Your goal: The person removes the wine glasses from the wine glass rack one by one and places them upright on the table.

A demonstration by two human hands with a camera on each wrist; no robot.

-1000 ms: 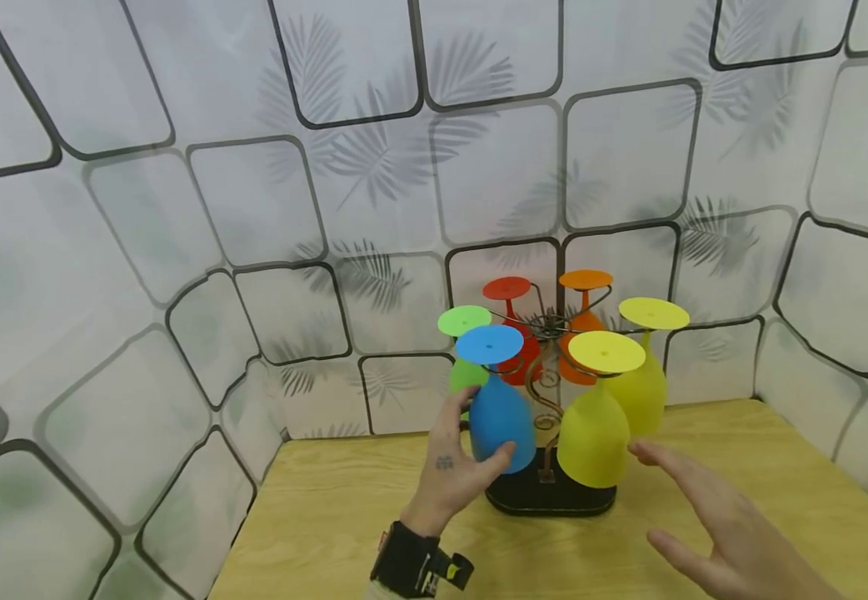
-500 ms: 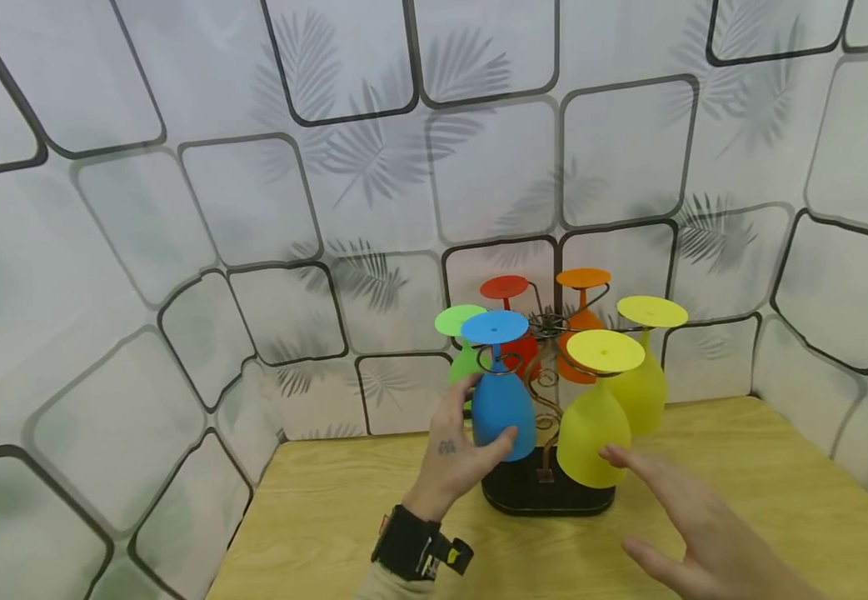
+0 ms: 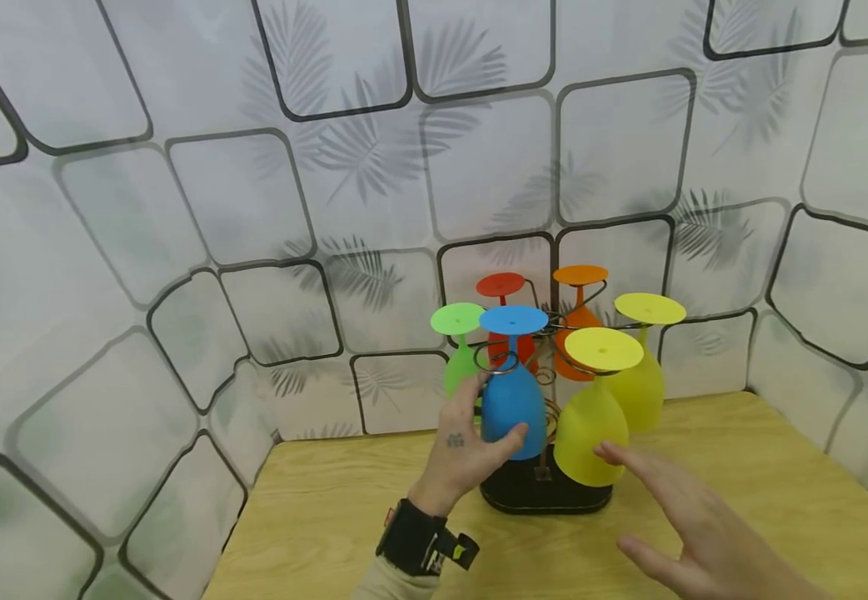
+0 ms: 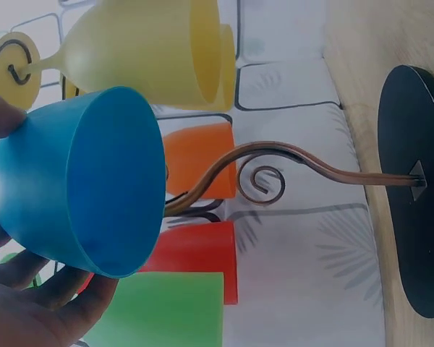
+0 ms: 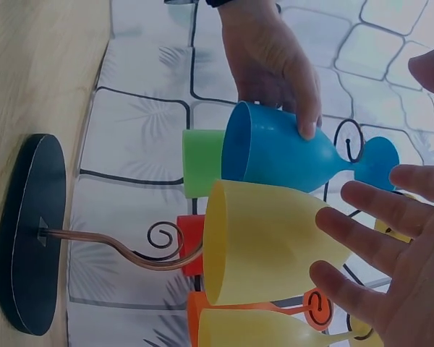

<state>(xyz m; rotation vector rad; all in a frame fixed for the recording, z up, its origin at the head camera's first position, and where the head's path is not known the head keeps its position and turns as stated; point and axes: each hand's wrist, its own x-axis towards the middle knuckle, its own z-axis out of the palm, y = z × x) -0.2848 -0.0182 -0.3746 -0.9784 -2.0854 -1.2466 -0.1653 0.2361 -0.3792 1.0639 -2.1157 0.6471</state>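
My left hand grips the bowl of a blue goblet, fingers on its far left side and thumb on its front. The goblet is upside down, its round foot raised above a wire loop of the metal goblet rack. Its stem stands at the right side of that loop. My right hand has its fingers spread and holds nothing. Its fingertips are close to the front yellow goblet, which hangs upside down on the rack. In the right wrist view, the fingertips overlap this goblet's bowl.
A green goblet, a red goblet, an orange goblet and a second yellow goblet also hang inverted. The rack's black base rests on a wooden table. Patterned curtains enclose the back and sides.
My left hand has raised the blue goblet and shifted it right, so its foot sits higher above the wire loop. My right hand has moved left, closer to the front yellow goblet.
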